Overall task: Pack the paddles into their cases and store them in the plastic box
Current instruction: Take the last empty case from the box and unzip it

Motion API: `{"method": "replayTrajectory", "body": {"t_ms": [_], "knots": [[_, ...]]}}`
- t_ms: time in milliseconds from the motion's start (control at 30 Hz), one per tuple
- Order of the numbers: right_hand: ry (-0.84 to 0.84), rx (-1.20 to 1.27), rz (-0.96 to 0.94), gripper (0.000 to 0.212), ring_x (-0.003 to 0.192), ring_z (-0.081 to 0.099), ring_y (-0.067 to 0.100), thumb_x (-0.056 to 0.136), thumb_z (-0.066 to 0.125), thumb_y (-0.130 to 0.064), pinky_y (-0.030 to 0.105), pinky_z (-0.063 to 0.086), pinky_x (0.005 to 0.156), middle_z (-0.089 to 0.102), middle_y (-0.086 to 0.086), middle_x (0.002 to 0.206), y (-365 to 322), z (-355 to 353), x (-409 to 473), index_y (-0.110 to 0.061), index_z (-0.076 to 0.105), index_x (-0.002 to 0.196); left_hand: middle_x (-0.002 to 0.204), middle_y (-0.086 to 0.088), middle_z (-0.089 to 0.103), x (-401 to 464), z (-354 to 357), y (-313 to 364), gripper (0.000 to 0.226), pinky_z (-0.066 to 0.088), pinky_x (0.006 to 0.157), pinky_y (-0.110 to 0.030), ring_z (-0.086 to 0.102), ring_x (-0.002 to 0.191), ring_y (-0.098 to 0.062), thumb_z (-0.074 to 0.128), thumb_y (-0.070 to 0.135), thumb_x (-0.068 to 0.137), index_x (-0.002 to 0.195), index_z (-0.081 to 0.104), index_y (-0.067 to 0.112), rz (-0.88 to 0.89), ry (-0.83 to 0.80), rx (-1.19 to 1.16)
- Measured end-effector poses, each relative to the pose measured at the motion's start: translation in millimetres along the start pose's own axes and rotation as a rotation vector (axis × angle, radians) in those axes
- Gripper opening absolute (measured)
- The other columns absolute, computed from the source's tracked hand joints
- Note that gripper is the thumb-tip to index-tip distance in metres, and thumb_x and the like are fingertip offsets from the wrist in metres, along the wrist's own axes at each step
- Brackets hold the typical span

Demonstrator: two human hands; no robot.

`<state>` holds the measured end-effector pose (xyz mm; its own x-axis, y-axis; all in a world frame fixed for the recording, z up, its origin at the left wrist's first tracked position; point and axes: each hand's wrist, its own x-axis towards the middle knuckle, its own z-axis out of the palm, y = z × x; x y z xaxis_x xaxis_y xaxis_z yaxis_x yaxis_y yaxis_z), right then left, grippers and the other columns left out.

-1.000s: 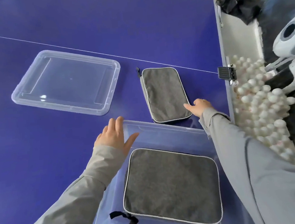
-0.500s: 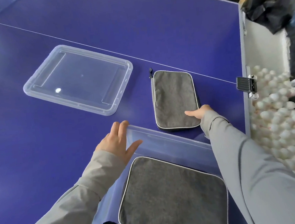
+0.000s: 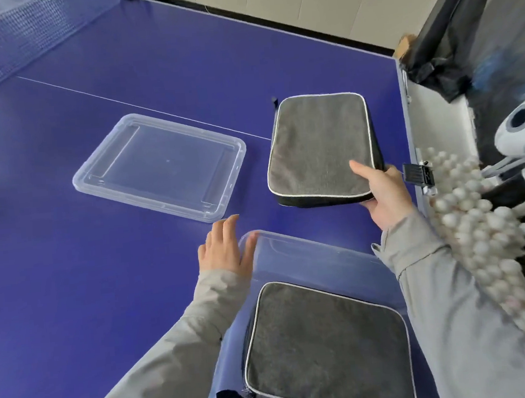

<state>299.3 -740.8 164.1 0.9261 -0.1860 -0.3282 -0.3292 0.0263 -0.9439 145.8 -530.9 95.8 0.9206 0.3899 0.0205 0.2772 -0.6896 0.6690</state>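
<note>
Gripping the second grey case (image 3: 320,149) at its near corner, the right hand (image 3: 384,188) seemingly tilted it off the counter (image 3: 71,279); the left hand (image 3: 224,249), fingers flat, touched the plastic box (image 3: 307,252) holding the first case (image 3: 325,345).

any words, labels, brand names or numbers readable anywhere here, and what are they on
None can be read.
Grey case held by the right hand: no print visible.
Grey case in the plastic box: no print visible.
Clear lid: moulded ridges only, no text.
Black clip at the table edge: too small and blurred to tell.
</note>
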Motion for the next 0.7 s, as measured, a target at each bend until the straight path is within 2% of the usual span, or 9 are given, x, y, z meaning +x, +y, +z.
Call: {"method": "replayTrajectory", "body": {"t_ms": [100,167,233,333,400,467,533,633,700], "knots": [[-0.067,0.074,-0.078,0.042,0.104,0.065,0.015,0.078,0.075,-0.022,0.038,0.050,0.089,0.070,-0.001,0.111,-4.8,16.1,-69.5,-0.016,0.057,0.116,0.115,0.003,0.052,-4.0,-35.4,-11.3,0.031,0.043,0.094,-0.038,0.055,0.101,-0.013,0.049,0.038,0.093,0.120,0.050,0.023,-0.131,0.050,-0.550],[-0.116,0.061,-0.118,0.032,0.101,0.066,0.014,0.078,0.075,-0.021,0.039,0.050,0.091,0.071,-0.002,0.102,4.3,32.7,-118.2,-0.019,0.061,0.107,0.101,0.005,0.058,-1.5,-70.7,-24.3,0.016,0.047,0.078,-0.030,0.062,0.081,-0.004,0.047,0.043,0.091,0.104,0.050,0.034,-0.252,-0.007,-0.890],[-0.171,0.044,-0.131,0.028,0.102,0.064,0.024,0.077,0.075,-0.022,0.048,0.047,0.096,0.070,0.004,0.101,22.3,55.1,-167.7,-0.020,0.061,0.101,0.089,0.008,0.062,5.9,-109.8,-48.5,0.012,0.047,0.059,-0.022,0.062,0.061,0.001,0.043,0.042,0.096,0.099,0.051,0.035,-0.362,-0.108,-1.042],[-0.302,0.013,-0.132,0.047,0.105,0.064,0.029,0.066,0.080,-0.033,0.045,0.051,0.092,0.070,0.007,0.107,53.6,99.1,-240.5,-0.022,0.058,0.106,0.072,0.011,0.059,2.6,-176.9,-100.2,0.029,0.044,0.045,-0.017,0.055,0.050,-0.002,0.048,0.045,0.093,0.106,0.054,0.019,-0.306,-0.231,-1.066],[-0.392,-0.064,-0.156,0.046,0.098,0.067,0.019,0.067,0.083,-0.035,0.028,0.054,0.082,0.071,0.001,0.101,76.5,131.4,-282.3,-0.027,0.056,0.104,0.073,0.011,0.065,-13.7,-217.1,-135.4,0.035,0.047,0.049,-0.018,0.061,0.057,-0.005,0.061,0.044,0.084,0.107,0.056,0.017,-0.201,-0.168,-1.124],[-0.430,-0.155,-0.183,0.038,0.093,0.067,0.011,0.072,0.079,-0.031,0.016,0.052,0.077,0.070,-0.005,0.097,99.9,163.6,-314.8,-0.032,0.054,0.101,0.082,0.004,0.072,-36.7,-249.9,-169.2,0.033,0.053,0.054,-0.025,0.069,0.069,-0.012,0.067,0.039,0.078,0.107,0.059,0.026,-0.174,-0.088,-1.219],[-0.449,-0.231,-0.193,0.037,0.093,0.067,0.007,0.076,0.077,-0.026,0.016,0.051,0.077,0.069,-0.010,0.098,120.6,194.5,-339.8,-0.034,0.050,0.101,0.085,0.002,0.073,-55.3,-276.7,-199.2,0.033,0.055,0.058,-0.029,0.070,0.074,-0.015,0.072,0.030,0.076,0.106,0.059,0.029,-0.170,-0.007,-1.206],[-0.497,-0.286,-0.190,0.041,0.103,0.064,0.010,0.079,0.074,-0.019,0.026,0.052,0.085,0.067,-0.007,0.106,139.5,233.6,-368.1,-0.030,0.048,0.109,0.084,0.004,0.073,-72.0,-309.5,-238.8,0.038,0.055,0.058,-0.026,0.069,0.073,-0.012,0.076,0.020,0.073,0.105,0.056,0.029,-0.141,0.075,-1.153],[-0.447,-0.383,-0.289,0.046,0.109,0.056,0.005,0.082,0.072,-0.020,0.025,0.047,0.092,0.059,-0.005,0.116,136.6,255.4,-381.6,-0.030,0.048,0.119,0.083,0.004,0.073,-81.1,-326.8,-260.3,0.036,0.054,0.057,-0.023,0.069,0.071,-0.010,0.072,0.019,0.074,0.104,0.055,0.031,-0.088,0.097,-1.096]]}}
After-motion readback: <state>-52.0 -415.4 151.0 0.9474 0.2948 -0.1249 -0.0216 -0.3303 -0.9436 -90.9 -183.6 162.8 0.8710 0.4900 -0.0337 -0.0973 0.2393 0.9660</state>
